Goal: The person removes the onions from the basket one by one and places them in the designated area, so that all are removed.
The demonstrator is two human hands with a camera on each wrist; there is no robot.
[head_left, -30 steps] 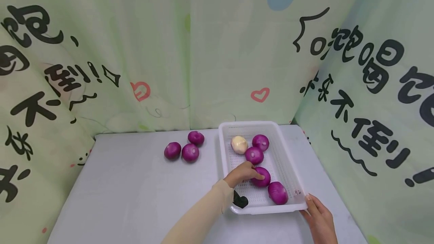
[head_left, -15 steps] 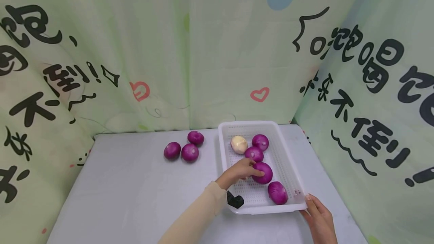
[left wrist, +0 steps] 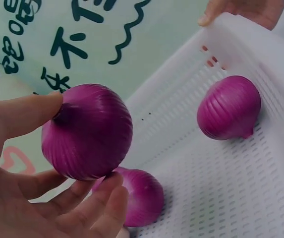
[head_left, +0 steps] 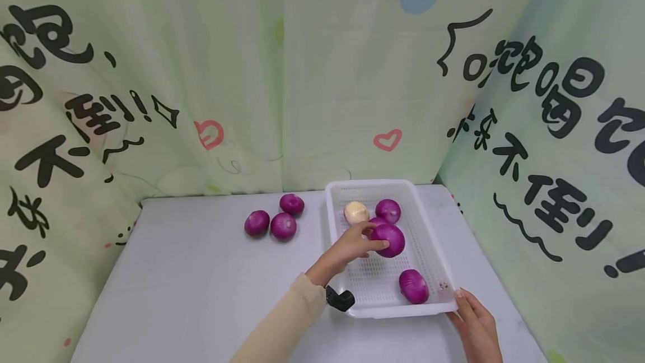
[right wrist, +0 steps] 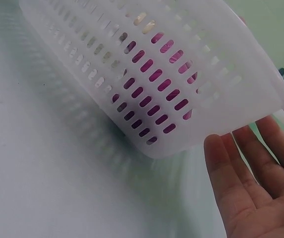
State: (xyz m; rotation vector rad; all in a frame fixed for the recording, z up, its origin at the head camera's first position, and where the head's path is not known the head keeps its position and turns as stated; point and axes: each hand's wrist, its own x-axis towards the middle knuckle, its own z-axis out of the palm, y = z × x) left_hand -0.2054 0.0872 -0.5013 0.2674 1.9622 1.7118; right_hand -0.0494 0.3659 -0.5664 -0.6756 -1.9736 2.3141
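At the left, three red onions sit close together on the white table; being round, they could roll if you knock one. Next comes your left hand, its thumb and fingers clamped on a red onion that appears raised over the basket's perforated floor. Your thumb presses near its dark tip while your fingertips bear on the opposite side, so that smooth, dry-looking skin could slip out if you loosen or twist the pinch. Just beyond it, the pale peeled onion, a partly hidden red one and another red one lie near one another; carrying yours low could bump them and set them rolling. Nearer you, to the right, the front onion lies loose on the floor. At the far right, your right hand grips the near corner of the white basket; tugging or lifting there could tilt it and send the loose onions sliding.
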